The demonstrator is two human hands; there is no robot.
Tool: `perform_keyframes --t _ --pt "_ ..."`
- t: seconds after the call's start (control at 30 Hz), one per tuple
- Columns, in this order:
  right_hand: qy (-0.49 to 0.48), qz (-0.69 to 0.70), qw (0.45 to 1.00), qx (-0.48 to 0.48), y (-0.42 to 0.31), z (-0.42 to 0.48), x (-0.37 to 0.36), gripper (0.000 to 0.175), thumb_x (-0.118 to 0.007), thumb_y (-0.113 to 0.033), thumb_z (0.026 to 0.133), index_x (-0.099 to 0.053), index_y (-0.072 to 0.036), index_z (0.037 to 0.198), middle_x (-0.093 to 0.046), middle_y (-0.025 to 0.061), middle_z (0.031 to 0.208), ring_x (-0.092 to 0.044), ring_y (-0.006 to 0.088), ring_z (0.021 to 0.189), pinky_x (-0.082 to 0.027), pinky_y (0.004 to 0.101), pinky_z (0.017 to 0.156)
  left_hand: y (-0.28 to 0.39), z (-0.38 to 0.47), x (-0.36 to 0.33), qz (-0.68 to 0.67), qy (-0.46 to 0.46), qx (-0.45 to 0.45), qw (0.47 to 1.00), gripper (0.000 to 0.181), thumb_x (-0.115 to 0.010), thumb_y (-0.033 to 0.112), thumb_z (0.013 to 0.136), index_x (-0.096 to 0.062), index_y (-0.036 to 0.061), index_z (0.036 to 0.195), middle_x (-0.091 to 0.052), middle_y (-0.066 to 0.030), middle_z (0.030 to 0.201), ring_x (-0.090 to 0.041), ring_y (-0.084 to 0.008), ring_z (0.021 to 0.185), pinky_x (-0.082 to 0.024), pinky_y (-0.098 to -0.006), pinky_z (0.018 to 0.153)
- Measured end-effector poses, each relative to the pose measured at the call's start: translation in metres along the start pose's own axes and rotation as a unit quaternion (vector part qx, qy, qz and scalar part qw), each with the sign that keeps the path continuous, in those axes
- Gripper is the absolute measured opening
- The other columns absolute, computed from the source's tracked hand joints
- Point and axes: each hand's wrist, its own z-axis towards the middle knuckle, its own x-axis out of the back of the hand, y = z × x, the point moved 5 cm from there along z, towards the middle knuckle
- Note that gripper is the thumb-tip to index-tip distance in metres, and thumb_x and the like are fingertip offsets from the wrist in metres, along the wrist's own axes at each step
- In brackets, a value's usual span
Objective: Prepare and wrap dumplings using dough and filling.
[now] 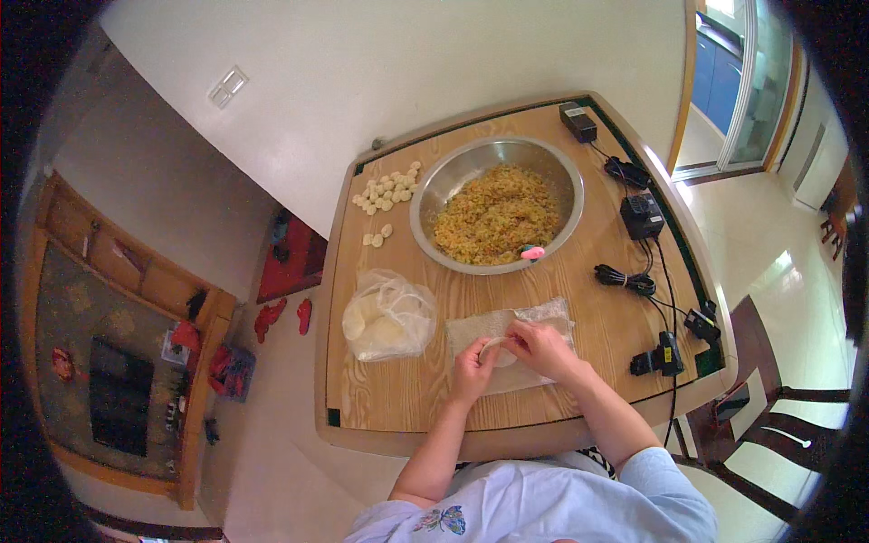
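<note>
My left hand [473, 370] pinches the left edge of a thin, pale round dough wrapper [504, 356]. The fingers of my right hand [541, 347] are on the wrapper's upper right edge. Both hands hold it above a light-coloured cloth [526, 381] spread on the table. Left of the cloth lies a clear plastic bag [390, 317] with pale round wrappers inside. Beyond the hands stands a wide stainless steel basin [574, 224] of chopped yellow-orange filling [499, 210]. A utensil with a pink handle end [533, 252] leans on the basin's near rim.
Small pale dumplings [388, 191] are grouped left of the basin, several nearer ones apart. Black power adapters [641, 216] and coiled cables [624, 279] run along the right side of the wooden table [387, 407]. A dark wooden chair [781, 431] stands at the right.
</note>
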Motion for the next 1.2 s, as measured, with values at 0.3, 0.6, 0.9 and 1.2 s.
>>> perform_keyframes --t 0.3,0.6,0.9,1.2 --pt "0.013 -0.008 1.000 0.018 0.005 -0.002 -0.004 0.017 -0.057 -0.019 0.079 -0.052 -0.003 0.076 -0.058 0.0150 0.070 -0.058 0.0336 0.069 -0.045 0.0423 0.059 0.015 0.001 -0.003 0.025 0.020 -0.033 0.999 0.014 -0.057 0.015 0.084 -0.061 0.0046 0.093 -0.055 0.0021 0.069 -0.046 -0.0031 0.063 -0.040 -0.0202 0.055" --pt "-0.001 0.013 1.000 0.018 -0.002 -0.002 -0.003 0.017 -0.057 -0.020 0.079 -0.054 -0.003 0.077 -0.058 0.0157 0.070 -0.058 0.0338 0.069 -0.045 0.0416 0.059 0.007 0.001 0.000 -0.012 0.010 0.007 1.000 0.017 -0.055 0.020 0.087 -0.060 0.0037 0.091 -0.061 0.0007 0.085 -0.051 -0.0058 0.081 -0.042 -0.0228 0.073" --pt "0.010 0.013 1.000 0.023 -0.001 -0.002 -0.003 0.018 -0.056 -0.021 0.081 -0.054 -0.004 0.080 -0.058 0.0154 0.072 -0.058 0.0337 0.069 -0.045 0.0414 0.060 0.012 0.001 -0.001 0.011 0.011 -0.015 1.000 0.017 -0.056 0.020 0.087 -0.059 0.0038 0.090 -0.059 0.0015 0.082 -0.052 -0.0067 0.079 -0.042 -0.0227 0.073" --pt "0.033 0.045 0.998 -0.015 0.005 -0.001 -0.002 0.016 -0.056 -0.019 0.081 -0.053 -0.003 0.083 -0.059 0.0161 0.075 -0.058 0.0351 0.072 -0.045 0.0420 0.061 0.014 -0.002 0.003 0.014 0.028 0.022 0.999 0.021 -0.055 0.021 0.087 -0.059 0.0009 0.088 -0.056 0.0027 0.074 -0.050 -0.0062 0.073 -0.042 -0.0219 0.066"
